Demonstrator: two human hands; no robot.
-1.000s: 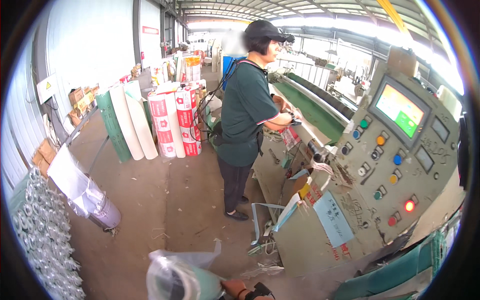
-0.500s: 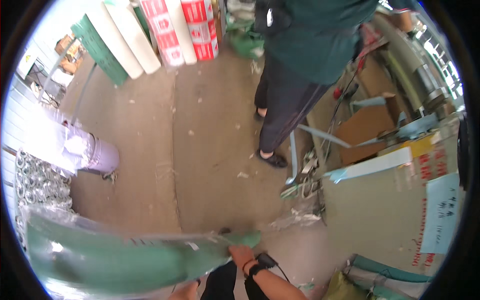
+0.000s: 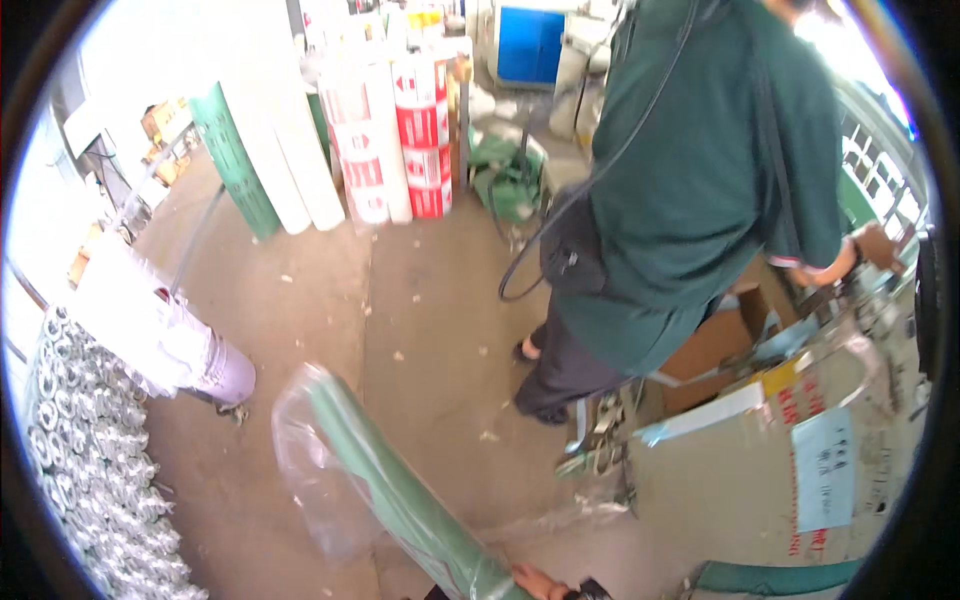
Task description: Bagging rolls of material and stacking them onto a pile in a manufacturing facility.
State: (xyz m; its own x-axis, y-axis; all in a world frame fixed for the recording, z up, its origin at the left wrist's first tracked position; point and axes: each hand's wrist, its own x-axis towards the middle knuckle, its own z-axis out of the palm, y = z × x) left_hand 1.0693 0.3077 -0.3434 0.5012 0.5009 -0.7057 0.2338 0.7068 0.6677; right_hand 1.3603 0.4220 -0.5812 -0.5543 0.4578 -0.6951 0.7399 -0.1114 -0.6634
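A brown floor [image 3: 440, 340] is spreading below tall rolls [image 3: 355, 150], upper left, and the right hand [image 3: 541, 582], bottom middle, is touching a green roll [image 3: 405, 480], its grip too hidden to tell.

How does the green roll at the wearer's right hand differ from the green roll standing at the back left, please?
The near roll slants across the lower middle, touched by the right hand; the back roll stands on the floor beside pale rolls. Loose clear plastic hangs about the near roll; no such loose plastic shows on the back roll. Both are long, green and cylindrical.
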